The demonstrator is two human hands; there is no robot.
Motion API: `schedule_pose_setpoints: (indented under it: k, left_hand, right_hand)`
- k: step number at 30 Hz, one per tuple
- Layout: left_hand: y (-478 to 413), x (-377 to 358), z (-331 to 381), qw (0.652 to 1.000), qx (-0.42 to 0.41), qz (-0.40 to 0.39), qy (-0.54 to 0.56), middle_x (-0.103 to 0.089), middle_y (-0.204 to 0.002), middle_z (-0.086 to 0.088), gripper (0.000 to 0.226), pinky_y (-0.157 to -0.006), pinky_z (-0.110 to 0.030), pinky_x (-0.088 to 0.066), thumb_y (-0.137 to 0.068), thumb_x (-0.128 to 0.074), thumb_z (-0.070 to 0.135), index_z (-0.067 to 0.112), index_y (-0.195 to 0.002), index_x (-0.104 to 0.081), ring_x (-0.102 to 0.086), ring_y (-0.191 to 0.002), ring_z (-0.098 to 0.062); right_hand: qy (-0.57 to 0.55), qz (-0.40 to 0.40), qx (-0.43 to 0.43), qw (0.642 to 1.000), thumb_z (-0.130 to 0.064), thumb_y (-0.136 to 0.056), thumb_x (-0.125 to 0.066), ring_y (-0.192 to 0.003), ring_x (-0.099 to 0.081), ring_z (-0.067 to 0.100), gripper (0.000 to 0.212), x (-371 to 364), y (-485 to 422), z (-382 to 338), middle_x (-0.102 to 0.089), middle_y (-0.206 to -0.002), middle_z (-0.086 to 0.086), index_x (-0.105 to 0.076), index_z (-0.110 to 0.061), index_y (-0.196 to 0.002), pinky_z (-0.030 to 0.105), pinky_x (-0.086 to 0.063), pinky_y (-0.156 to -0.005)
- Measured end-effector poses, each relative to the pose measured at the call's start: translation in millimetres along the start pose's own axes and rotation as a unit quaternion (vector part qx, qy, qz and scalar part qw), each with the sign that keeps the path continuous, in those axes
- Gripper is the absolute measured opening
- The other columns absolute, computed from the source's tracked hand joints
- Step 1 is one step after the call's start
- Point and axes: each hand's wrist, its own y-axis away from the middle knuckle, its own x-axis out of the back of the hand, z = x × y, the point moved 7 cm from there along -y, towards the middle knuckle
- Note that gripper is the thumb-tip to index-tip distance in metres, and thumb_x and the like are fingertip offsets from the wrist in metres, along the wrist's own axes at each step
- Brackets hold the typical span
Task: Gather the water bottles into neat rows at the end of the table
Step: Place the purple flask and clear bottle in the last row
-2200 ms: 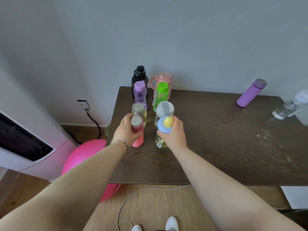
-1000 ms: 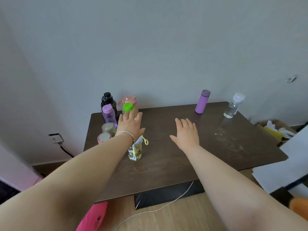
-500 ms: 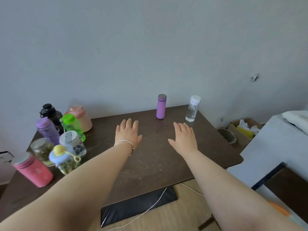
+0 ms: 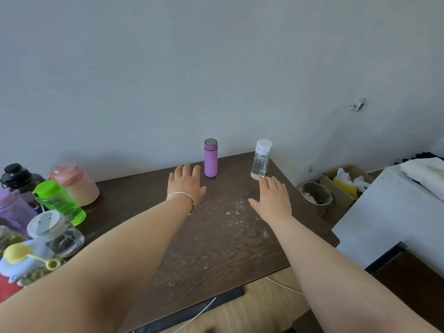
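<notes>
Left hand and right hand, fingers spread and empty, hovered over the table near the upright purple flask and clear bottle; grouped bottles stood at the left end.

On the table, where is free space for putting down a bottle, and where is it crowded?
Free: the dark tabletop between the two forearms, and the strip between the purple flask and the clear bottle. Crowded: the left end, around the green bottle.
</notes>
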Motion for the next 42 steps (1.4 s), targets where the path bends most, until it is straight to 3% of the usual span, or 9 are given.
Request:
schedule_pose_setpoints:
  k: [9, 14, 18, 22, 29, 35, 42]
  left_hand:
    - [-104, -18, 29, 0.999, -0.05, -0.006, 0.006, -0.022, -0.154, -0.013, 0.066, -0.113, -0.044, -0.026, -0.093, -0.052, 0.043, 0.017, -0.146, -0.022, -0.018, -0.143, -0.035]
    - [-160, -28, 35, 0.998, -0.054, -0.006, 0.004, -0.024, -0.152, -0.012, 0.066, -0.108, -0.042, -0.031, -0.089, -0.056, 0.04, 0.018, -0.143, -0.025, -0.023, -0.139, -0.034]
    - [-198, -46, 34, 0.999, -0.023, -0.016, 0.036, -0.029, -0.146, -0.01, 0.062, -0.105, -0.041, -0.033, -0.087, -0.06, 0.038, 0.019, -0.138, -0.03, -0.03, -0.134, -0.032]
    - [-228, -78, 13, 0.992, 0.063, -0.058, 0.09, -0.029, -0.145, -0.01, 0.078, -0.1, -0.044, -0.042, -0.085, -0.066, 0.042, 0.017, -0.145, -0.022, -0.036, -0.13, -0.033]
    - [-265, -120, 1, 0.947, 0.177, -0.075, 0.259, -0.041, -0.14, -0.011, 0.086, -0.09, -0.045, -0.047, -0.078, -0.073, 0.039, 0.013, -0.145, -0.025, -0.05, -0.119, -0.035]
    - [-269, -151, 1, 0.905, 0.216, -0.065, 0.36, -0.061, -0.119, -0.007, 0.067, -0.082, -0.038, -0.048, -0.075, -0.077, 0.033, 0.015, -0.129, -0.042, -0.059, -0.103, -0.032]
    - [-269, -155, 3, 0.91, 0.195, -0.037, 0.364, -0.064, -0.11, -0.003, 0.06, -0.08, -0.036, -0.047, -0.073, -0.078, 0.035, 0.019, -0.123, -0.048, -0.06, -0.098, -0.029]
  right_hand:
    - [0.036, 0.028, -0.062, 0.997, -0.05, -0.088, -0.064, -0.133, -0.043, 0.03, 0.072, -3, -76, 43, -0.048, -0.142, 0.011, -0.036, -0.014, -0.143, 0.043, -0.033, -0.112]
    - [0.021, 0.021, -0.09, 0.996, -0.049, -0.088, -0.064, -0.133, -0.042, 0.032, 0.07, -14, -117, 66, -0.046, -0.142, 0.012, -0.036, -0.017, -0.144, 0.044, -0.034, -0.112]
    - [0.001, 0.02, -0.099, 0.995, -0.05, -0.087, -0.065, -0.132, -0.042, 0.031, 0.069, -29, -160, 84, -0.046, -0.14, 0.012, -0.038, -0.017, -0.141, 0.042, -0.036, -0.11]
    - [-0.083, 0.018, -0.11, 0.99, -0.045, -0.084, -0.07, -0.129, -0.041, 0.032, 0.074, -49, -209, 96, -0.045, -0.138, 0.014, -0.037, -0.012, -0.141, 0.04, -0.037, -0.106]
    - [-0.168, -0.014, -0.151, 0.974, -0.044, -0.081, -0.074, -0.13, -0.041, 0.036, 0.09, -92, -265, 112, -0.041, -0.142, 0.015, -0.026, -0.01, -0.149, 0.045, -0.042, -0.098]
    - [-0.276, -0.006, -0.18, 0.944, -0.039, -0.077, -0.08, -0.127, -0.048, 0.031, 0.09, -111, -278, 117, -0.045, -0.143, 0.009, -0.028, -0.019, -0.147, 0.042, -0.047, -0.093]
    - [-0.268, 0.014, -0.163, 0.95, -0.041, -0.077, -0.08, -0.128, -0.049, 0.029, 0.086, -109, -278, 115, -0.047, -0.142, 0.006, -0.032, -0.02, -0.144, 0.041, -0.05, -0.095]
